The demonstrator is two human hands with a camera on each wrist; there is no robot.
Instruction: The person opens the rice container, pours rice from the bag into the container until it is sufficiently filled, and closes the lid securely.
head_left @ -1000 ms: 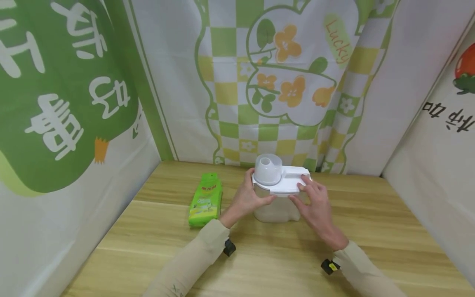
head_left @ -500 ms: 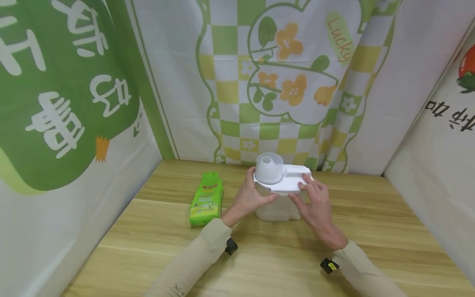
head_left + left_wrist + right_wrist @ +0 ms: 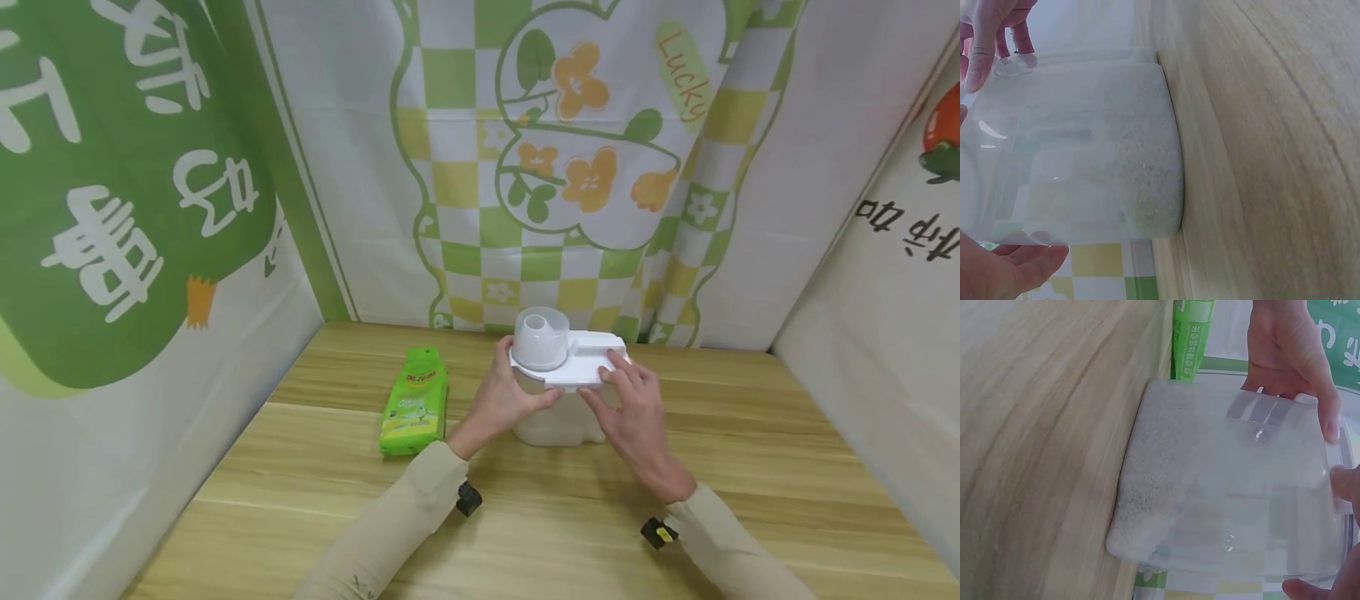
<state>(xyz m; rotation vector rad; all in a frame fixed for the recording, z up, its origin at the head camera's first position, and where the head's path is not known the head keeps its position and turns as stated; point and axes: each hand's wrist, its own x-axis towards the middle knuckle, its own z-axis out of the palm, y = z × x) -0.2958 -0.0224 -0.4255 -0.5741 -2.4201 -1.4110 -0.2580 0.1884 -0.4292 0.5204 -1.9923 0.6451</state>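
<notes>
A clear plastic storage container stands upright on the table, with a white lid on top. White grains that look like rice fill its bottom part, seen in both wrist views. On the lid's left side sits a clear measuring cup; a white handle runs along its right. My left hand grips the container's left side, thumb along the lid's front edge. My right hand pinches the lid's front right part, fingers on top near the handle and thumb at the front rim.
Left of the container, a green bag with printing lies on the wooden table. Behind stands a checkered cloth wall. Printed cloth walls also rise at the left and right sides.
</notes>
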